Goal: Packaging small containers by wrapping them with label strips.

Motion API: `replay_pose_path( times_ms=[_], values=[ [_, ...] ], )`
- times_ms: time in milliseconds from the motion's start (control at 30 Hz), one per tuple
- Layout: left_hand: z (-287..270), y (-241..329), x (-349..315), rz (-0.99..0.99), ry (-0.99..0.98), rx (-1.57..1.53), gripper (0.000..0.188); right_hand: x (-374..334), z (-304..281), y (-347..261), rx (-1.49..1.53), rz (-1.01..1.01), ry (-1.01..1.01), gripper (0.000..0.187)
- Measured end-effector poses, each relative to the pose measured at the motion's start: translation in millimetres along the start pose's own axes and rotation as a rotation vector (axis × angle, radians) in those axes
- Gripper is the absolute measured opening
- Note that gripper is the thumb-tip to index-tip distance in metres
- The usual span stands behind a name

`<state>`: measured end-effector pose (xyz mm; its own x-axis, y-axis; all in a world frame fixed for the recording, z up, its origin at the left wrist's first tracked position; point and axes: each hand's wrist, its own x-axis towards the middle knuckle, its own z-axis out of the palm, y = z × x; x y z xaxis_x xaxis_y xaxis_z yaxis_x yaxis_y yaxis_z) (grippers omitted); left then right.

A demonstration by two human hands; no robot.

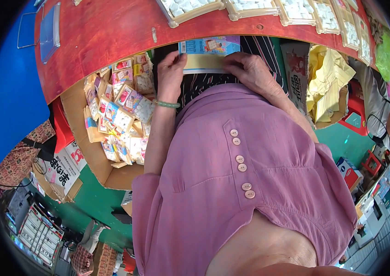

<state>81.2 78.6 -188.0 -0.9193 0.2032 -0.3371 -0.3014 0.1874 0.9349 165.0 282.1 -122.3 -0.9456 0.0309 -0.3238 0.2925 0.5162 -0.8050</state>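
A flat blue and cream printed card [206, 63] lies over my lap, at the table's near edge. My left hand [171, 76] is closed on its left side, the thumb along the edge. A green bangle [168, 105] circles that wrist. On the card's right side my right hand [252, 71] rests with bent fingers gripping its edge. The fingertips under the card are hidden. Whether it is one sheet or several layers, I cannot tell.
To my left, an open carton [105, 171] holds many small printed packs [119, 115] of white pieces. Another carton [326, 123] on my right contains yellow paper [326, 78]. Ahead, the red table [107, 32] bears trays [255, 8] of white pieces. People are nearby.
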Motion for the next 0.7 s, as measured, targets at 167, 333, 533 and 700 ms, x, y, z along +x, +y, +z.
replay_pose_path(
  times_ms=[167,333,533,700],
  values=[
    [-13.0,-4.7,-8.0,-0.201,-0.064,-0.363,0.013,4.6,4.7,11.7,0.113,-0.002,0.014,0.022],
    [-12.6,-1.9,-22.7,-0.149,-0.117,-0.327,0.011,10.3,8.3,10.1,0.065,-0.054,0.070,0.020],
    [-3.5,5.0,-28.3,-0.197,-0.116,-0.459,0.013,33.9,15.8,10.8,-0.009,-0.360,0.066,0.024],
    [0.9,16.6,-32.0,-0.144,-0.223,-0.515,0.013,50.0,24.9,23.2,0.069,-0.417,0.050,0.029]
  ],
)
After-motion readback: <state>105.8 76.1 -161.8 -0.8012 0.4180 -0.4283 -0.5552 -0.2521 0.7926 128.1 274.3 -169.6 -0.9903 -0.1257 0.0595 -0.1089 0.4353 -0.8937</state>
